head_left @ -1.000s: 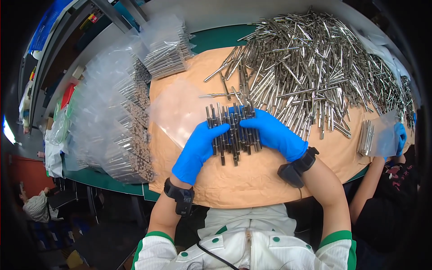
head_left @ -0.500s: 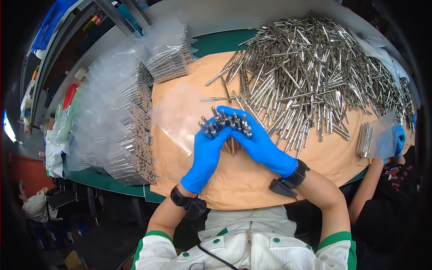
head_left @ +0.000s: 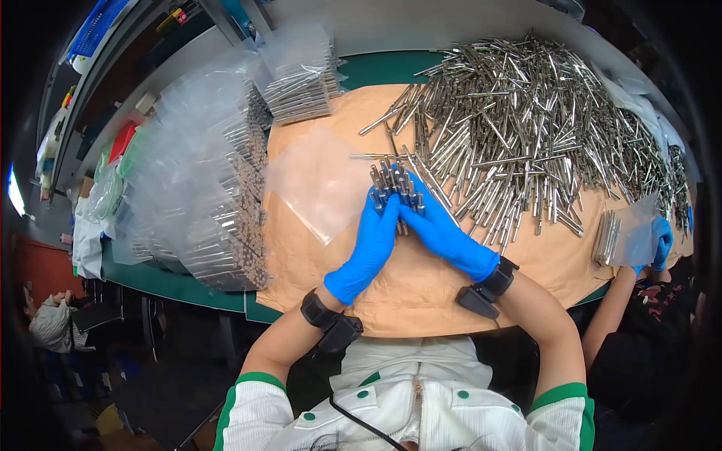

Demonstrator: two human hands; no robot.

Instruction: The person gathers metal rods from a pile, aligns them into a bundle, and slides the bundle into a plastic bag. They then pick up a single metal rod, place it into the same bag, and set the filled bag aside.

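Both my blue-gloved hands are closed around one bundle of slim metal rods (head_left: pixel 392 186), held upright over the table with their ends pointing up. My left hand (head_left: pixel 370 242) wraps the bundle's left side, and my right hand (head_left: pixel 445 237) grips the right side, the thumbs close together at the front. The rods' lower parts are mostly hidden by the gloves. Left of the bundle, a flat clear plastic bag (head_left: pixel 316 184) lies on brown paper (head_left: pixel 316 282). Just beyond my right hand spreads a large heap of loose metal rods (head_left: pixel 519 143).
Bagged rod bundles (head_left: pixel 226 180) are stacked along the left, with another bagged stack (head_left: pixel 302 83) at the back. At the right, a co-worker's gloved hand (head_left: pixel 662 244) is by a bag of rods (head_left: pixel 608 237). Green table surface (head_left: pixel 391 69) shows behind the paper.
My hands have drawn closer together. The rods, fanned out before, now stand in a tighter, more even bundle. The whole view has shifted slightly.
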